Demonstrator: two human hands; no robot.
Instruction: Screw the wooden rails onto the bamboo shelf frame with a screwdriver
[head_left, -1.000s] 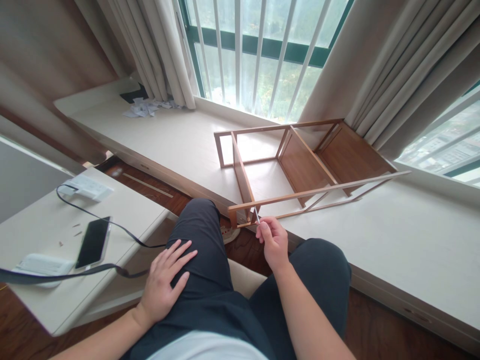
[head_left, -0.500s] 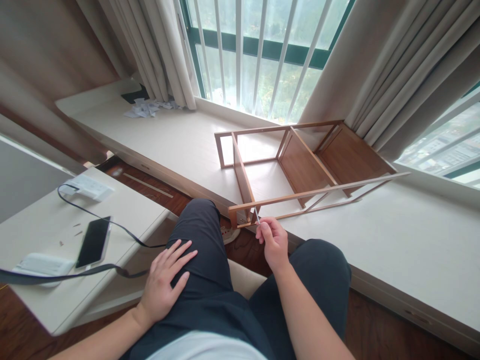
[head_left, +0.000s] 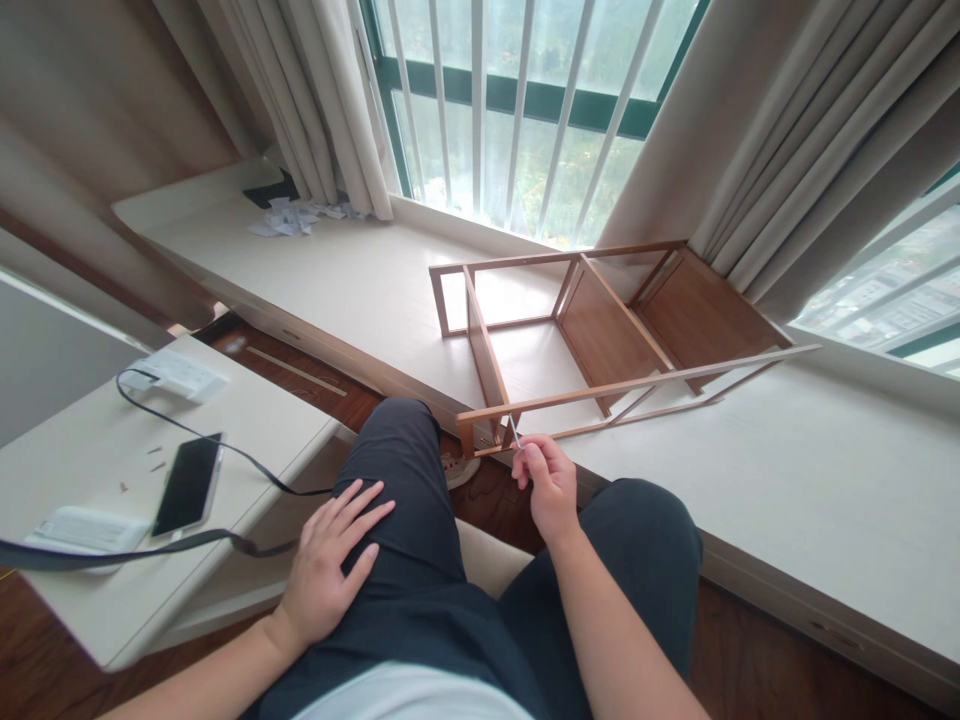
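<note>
My right hand (head_left: 551, 485) pinches a thin grey metal hex key (head_left: 514, 432) between thumb and fingers. The key's far end meets the near corner of a brown wooden shelf rack (head_left: 585, 394), which lies on its side on the white window ledge (head_left: 750, 470). Whether the tip sits in a screw head is too small to see. My left hand (head_left: 330, 560) rests flat on my left thigh, fingers spread, holding nothing.
To the left a white table (head_left: 247, 410) bears a phone (head_left: 189, 483), several small screws (head_left: 155, 458), a white power adapter (head_left: 176, 375) and a white packet (head_left: 90, 530). A black strap (head_left: 247, 545) crosses it. Torn paper (head_left: 285, 216) lies on the ledge's far left.
The hex key has tilted slightly in my right hand, whose fingers have shifted a little. My left hand and the shelf rack have stayed in place.
</note>
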